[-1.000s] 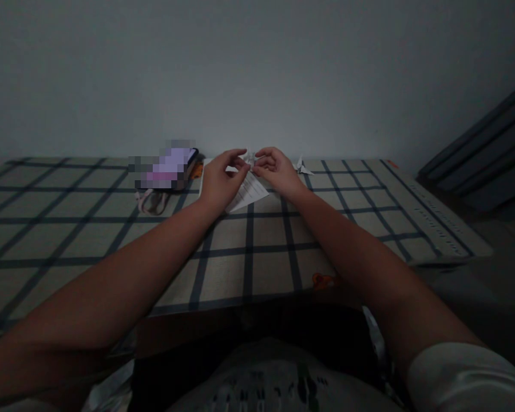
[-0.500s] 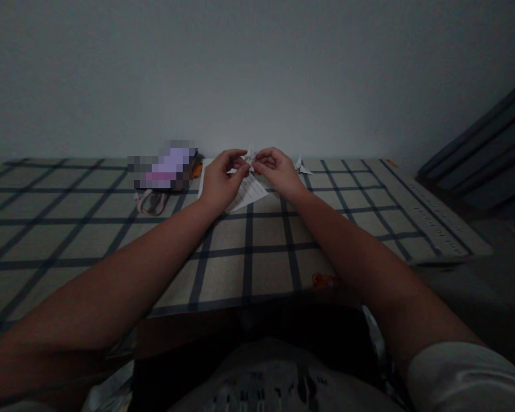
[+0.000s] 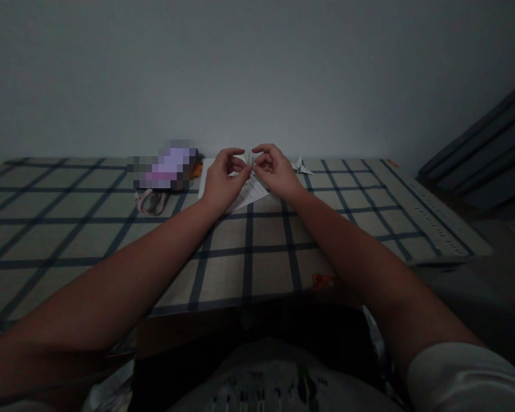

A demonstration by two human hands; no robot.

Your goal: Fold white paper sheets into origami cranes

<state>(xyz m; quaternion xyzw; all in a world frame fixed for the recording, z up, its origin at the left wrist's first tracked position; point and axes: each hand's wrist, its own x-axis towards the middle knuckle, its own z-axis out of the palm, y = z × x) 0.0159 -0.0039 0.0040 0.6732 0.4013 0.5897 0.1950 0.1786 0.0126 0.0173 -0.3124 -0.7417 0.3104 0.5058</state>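
Note:
A small folded white paper piece (image 3: 249, 161) is pinched between both my hands at the far middle of the checked cloth (image 3: 249, 240). My left hand (image 3: 223, 178) grips its left side with thumb and fingers closed. From the right, my right hand (image 3: 277, 169) pinches it the same way. Under the hands lies a flat white printed sheet (image 3: 249, 191). A finished small white paper figure (image 3: 302, 166) stands just right of my right hand, near the wall.
A blurred purple-lit object (image 3: 165, 169) lies left of my hands, with pale cords (image 3: 150, 200) beside it. A small orange thing (image 3: 321, 280) sits at the cloth's near edge. The cloth's right edge (image 3: 446, 229) drops off toward dark slats.
Both hands stayed in place and worked the paper piece; the fingers shifted slightly and the piece's raised tip now sits lower between them.

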